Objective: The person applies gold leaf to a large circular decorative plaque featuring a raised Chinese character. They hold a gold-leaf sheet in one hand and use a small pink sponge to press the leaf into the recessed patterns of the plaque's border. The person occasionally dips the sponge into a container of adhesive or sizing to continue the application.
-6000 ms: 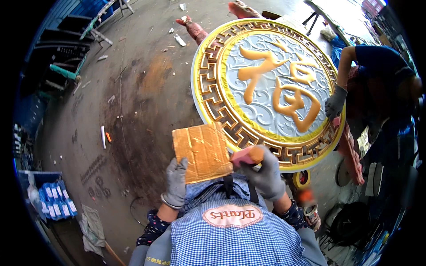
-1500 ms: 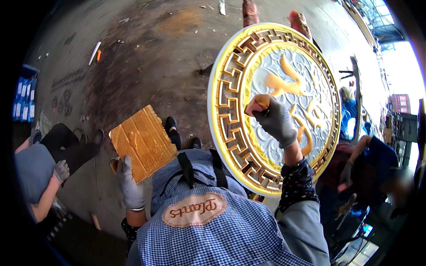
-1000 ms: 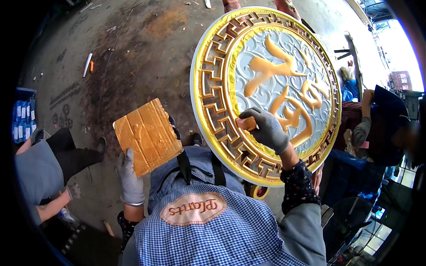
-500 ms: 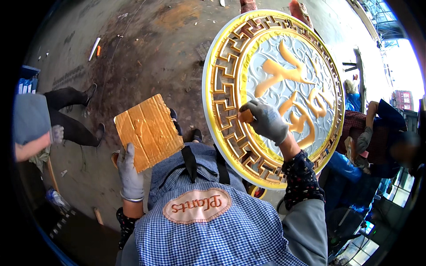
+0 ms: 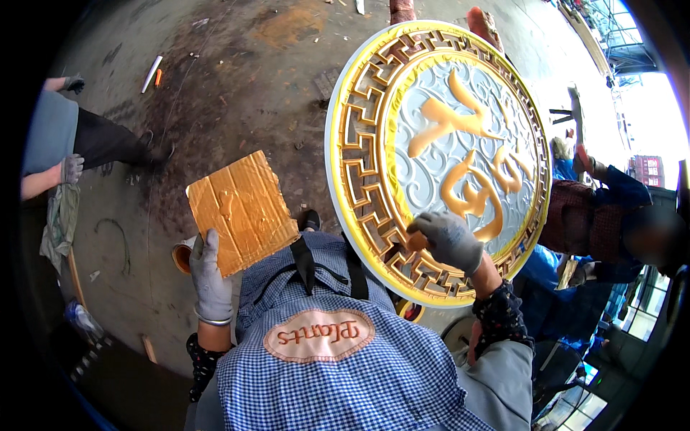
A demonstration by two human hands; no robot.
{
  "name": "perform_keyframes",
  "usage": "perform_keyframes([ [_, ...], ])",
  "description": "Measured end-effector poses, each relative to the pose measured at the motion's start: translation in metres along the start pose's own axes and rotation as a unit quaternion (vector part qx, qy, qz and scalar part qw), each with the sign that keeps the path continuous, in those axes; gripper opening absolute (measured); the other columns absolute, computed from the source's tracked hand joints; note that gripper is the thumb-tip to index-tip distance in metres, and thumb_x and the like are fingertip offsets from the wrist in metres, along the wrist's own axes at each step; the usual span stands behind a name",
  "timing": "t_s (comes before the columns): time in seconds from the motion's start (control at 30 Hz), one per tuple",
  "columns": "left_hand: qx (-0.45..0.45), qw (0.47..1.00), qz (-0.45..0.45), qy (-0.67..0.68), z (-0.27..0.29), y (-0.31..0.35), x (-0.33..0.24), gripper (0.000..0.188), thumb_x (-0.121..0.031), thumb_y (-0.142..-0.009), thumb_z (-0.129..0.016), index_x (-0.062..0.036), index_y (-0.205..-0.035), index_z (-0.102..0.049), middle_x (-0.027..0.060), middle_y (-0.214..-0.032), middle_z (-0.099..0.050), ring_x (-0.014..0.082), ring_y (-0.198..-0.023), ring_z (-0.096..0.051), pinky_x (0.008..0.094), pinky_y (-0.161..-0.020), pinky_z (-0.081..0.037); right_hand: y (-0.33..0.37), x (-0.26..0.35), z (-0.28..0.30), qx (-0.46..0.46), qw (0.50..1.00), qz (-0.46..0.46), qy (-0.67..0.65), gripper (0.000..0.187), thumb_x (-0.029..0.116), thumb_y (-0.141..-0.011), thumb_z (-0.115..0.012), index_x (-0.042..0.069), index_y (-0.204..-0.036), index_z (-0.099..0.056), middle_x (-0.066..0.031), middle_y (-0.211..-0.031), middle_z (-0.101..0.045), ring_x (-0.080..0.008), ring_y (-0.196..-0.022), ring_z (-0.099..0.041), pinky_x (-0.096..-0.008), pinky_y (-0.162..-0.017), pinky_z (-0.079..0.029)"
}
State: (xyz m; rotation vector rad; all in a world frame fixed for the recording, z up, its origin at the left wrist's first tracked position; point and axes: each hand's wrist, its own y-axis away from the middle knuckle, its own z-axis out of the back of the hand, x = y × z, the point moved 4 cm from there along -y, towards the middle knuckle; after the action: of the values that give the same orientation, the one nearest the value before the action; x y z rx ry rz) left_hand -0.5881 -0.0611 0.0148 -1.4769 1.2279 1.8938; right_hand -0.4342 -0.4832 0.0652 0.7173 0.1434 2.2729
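Note:
A grey work glove covers my left hand (image 5: 213,284), which grips the lower left edge of a square of corrugated cardboard (image 5: 243,212) smeared with wet gold paint. Also gloved, my right hand (image 5: 453,241) pinches a small gold-brown pad (image 5: 416,241), perhaps a sponge. The pad is at the near part of the fretwork border on a large round carved panel (image 5: 425,183). Gold covers the fretwork and the raised characters. Grey scrollwork lies behind them, and yellow bands run round the rim and the inner ring.
Beside my left wrist is a round brown-orange container (image 5: 182,256). A co-worker (image 5: 54,133) stands at left holding a pale cloth (image 5: 60,223); another person (image 5: 600,223) works at right. Reddish supports (image 5: 402,11) show behind the panel. A white tube (image 5: 152,74) lies on the floor.
My right hand has moved with the pad toward me and slightly right along the border. The left hand and cardboard are nearly still. Both co-workers have shifted.

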Motion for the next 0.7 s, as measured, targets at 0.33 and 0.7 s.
perform_keyframes([
  [0.33, -0.003, 0.994, 0.051, 0.092, 0.004, 0.002, 0.011, 0.052, -0.04, -0.113, -0.053, 0.0039, -0.142, -0.057, 0.0112, -0.123, -0.069, 0.0164, -0.107, -0.071, 0.0307, -0.086, -0.059, -0.049, -0.002, 0.002, -0.075, 0.997, 0.029, -0.003, 0.031, 0.003, -0.081, -0.069, 0.012, -0.11, -0.072, -0.0092, -0.101, -0.07, -0.0346, -0.093, -0.07, -0.0469, -0.079, -0.057],
  [0.7, 0.073, 0.941, -0.176, -0.279, 0.009, 0.011, 0.01, 0.044, -0.016, -0.109, -0.057, 0.0008, -0.15, -0.053, 0.0206, -0.133, -0.066, 0.0289, -0.115, -0.068, 0.0379, -0.099, -0.054, 0.026, -0.008, 0.006, 0.075, 0.996, -0.025, -0.029, 0.034, 0.002, -0.077, -0.07, 0.012, -0.109, -0.071, -0.0106, -0.101, -0.069, -0.0357, -0.093, -0.07, -0.0457, -0.082, -0.057],
])
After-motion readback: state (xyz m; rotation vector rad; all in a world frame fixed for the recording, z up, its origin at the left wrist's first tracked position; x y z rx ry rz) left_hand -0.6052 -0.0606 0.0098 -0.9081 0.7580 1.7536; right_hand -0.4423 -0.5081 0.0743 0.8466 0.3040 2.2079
